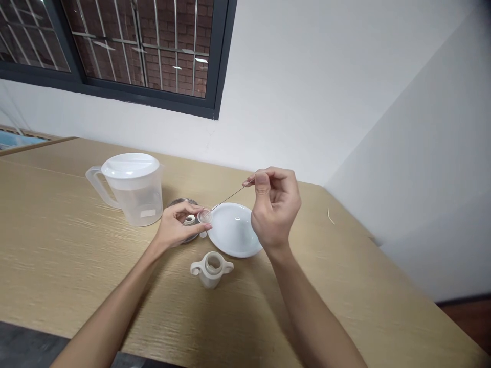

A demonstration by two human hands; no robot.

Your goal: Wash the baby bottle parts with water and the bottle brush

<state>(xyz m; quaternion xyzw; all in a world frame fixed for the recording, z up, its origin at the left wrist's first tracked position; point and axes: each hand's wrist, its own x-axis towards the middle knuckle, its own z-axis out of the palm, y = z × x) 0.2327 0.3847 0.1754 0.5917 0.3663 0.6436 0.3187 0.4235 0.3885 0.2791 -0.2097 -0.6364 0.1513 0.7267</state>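
Between the thumb and fingers of my left hand [178,224] is a small clear round lid [205,216], held up over the table. My right hand [274,204], higher and to the right, pinches a thin rod [232,194]. The rod slants down to the left, and its lower end meets the lid; whether it passes through I cannot tell. Below the hands a small white two-handled cup [210,271] stands upright with its top uncovered. A white dish [235,232] lies behind the cup, partly covered by my right hand.
A clear plastic pitcher [134,191] with a white lid stands at the left. Behind my left hand is a round metal dish [192,237] with a small white piece in it. A thin pale strip [330,216] lies on the wooden table [356,276] at the right. Wall and barred window rise behind.
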